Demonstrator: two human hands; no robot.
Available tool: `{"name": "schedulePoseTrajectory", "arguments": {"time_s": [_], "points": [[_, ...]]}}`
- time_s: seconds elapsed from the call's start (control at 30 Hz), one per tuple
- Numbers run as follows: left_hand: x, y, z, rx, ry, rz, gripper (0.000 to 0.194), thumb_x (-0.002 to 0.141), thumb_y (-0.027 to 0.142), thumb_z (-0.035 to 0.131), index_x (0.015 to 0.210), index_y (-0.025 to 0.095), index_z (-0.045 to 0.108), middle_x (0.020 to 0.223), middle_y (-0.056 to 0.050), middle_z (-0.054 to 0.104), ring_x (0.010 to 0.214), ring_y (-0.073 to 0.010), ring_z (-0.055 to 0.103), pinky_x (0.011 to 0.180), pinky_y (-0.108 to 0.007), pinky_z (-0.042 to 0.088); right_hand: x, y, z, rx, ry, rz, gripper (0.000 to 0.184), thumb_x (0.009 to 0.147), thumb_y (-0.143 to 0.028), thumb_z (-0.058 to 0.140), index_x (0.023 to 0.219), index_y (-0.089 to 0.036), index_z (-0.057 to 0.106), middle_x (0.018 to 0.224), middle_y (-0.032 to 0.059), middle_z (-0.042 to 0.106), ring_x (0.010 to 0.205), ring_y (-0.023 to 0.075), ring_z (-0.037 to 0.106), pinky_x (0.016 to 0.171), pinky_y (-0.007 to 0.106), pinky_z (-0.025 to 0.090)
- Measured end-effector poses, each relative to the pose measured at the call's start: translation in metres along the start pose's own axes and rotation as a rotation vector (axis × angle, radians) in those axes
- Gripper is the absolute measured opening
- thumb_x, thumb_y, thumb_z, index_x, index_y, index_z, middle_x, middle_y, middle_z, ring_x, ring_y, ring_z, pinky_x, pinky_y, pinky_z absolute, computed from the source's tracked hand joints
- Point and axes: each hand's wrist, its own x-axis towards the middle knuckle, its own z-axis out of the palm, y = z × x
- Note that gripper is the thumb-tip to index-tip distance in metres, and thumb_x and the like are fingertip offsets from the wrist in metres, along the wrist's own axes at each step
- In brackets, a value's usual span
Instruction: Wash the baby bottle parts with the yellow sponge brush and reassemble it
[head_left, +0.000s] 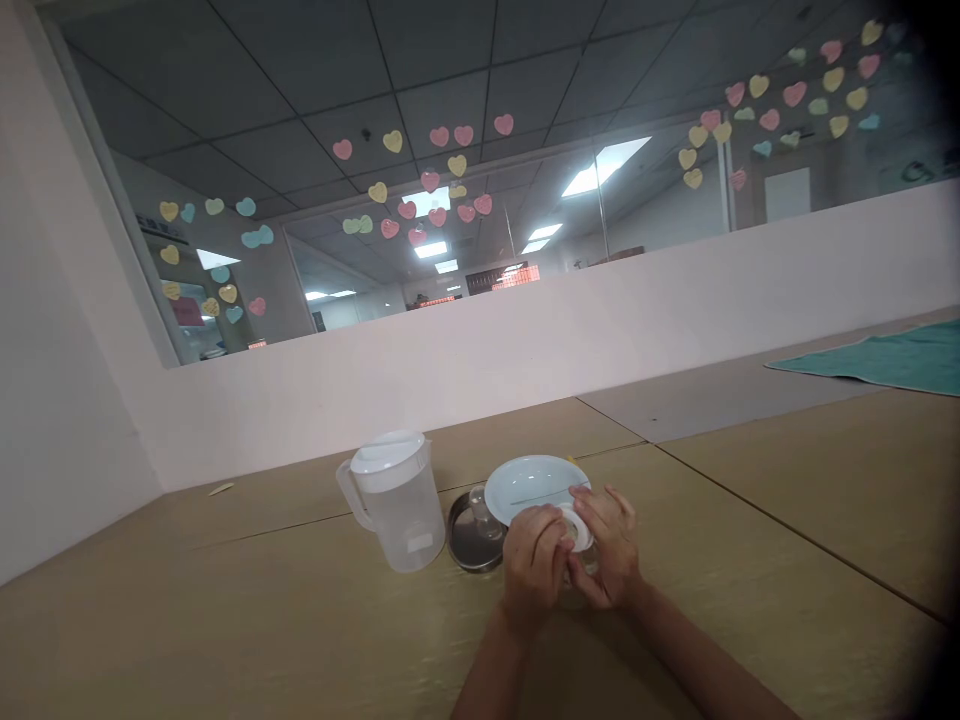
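Both of my hands are closed around a small round thing with a white ring-shaped rim [582, 532], close above the table; its lower part is mostly hidden, though something clear shows beneath it. My left hand [534, 560] grips it from the left with bent fingers. On the other side, my right hand [611, 550] curls over the rim, thumb low. Just beyond the hands is a pale blue-white bowl [534, 482] with a thin dark line across its inside. Left of them, a round metal tray [474, 552] carries a small clear glass piece [481, 505].
A translucent lidded pitcher [409, 515] stands left of the tray, handle leftward. The wooden table [300, 620] meets a white wall below a window with heart-shaped notes. A green cloth [885, 358] lies far right, and a small pale scrap [221, 489] at the left.
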Motion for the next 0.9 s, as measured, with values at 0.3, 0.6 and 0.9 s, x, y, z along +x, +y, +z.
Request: {"name": "schedulePoseTrajectory", "arguments": {"time_s": [0.3,0.6,0.9], "points": [[-0.004,0.008,0.006,-0.241,0.078,-0.414,0.014,0.088,0.013,0.043,0.094,0.017,0.054,0.093,-0.006,0.066,0.091,-0.0134,0.063,0.08,-0.027,0.052,0.01,-0.009,0.002,-0.026,0.035,-0.018,0.054,0.076,-0.027,0.054,0.126,-0.013,0.04,0.096,0.0109,0.064,0.089,0.0232,0.061,0.091,0.049,0.041],[0.004,0.018,0.007,-0.359,0.144,-0.764,0.016,0.09,0.024,0.044,0.089,0.016,0.057,0.084,-0.004,0.069,0.077,-0.0123,0.065,0.068,-0.023,0.051,0.014,-0.013,0.0,-0.047,0.037,-0.001,0.051,0.078,-0.033,0.054,0.123,-0.013,0.042,0.089,0.0096,0.065,0.08,0.0215,0.062,0.093,0.051,0.037],[0.002,0.002,-0.002,-0.028,0.108,-0.164,0.016,0.084,0.011,0.047,0.097,0.018,0.053,0.085,-0.004,0.069,0.077,-0.0131,0.064,0.076,-0.029,0.045,0.002,-0.01,0.004,-0.15,0.037,0.015,0.041,0.073,-0.038,0.057,0.109,-0.019,0.054,0.087,0.0071,0.067,0.075,0.019,0.063,0.092,0.045,0.035]]}}
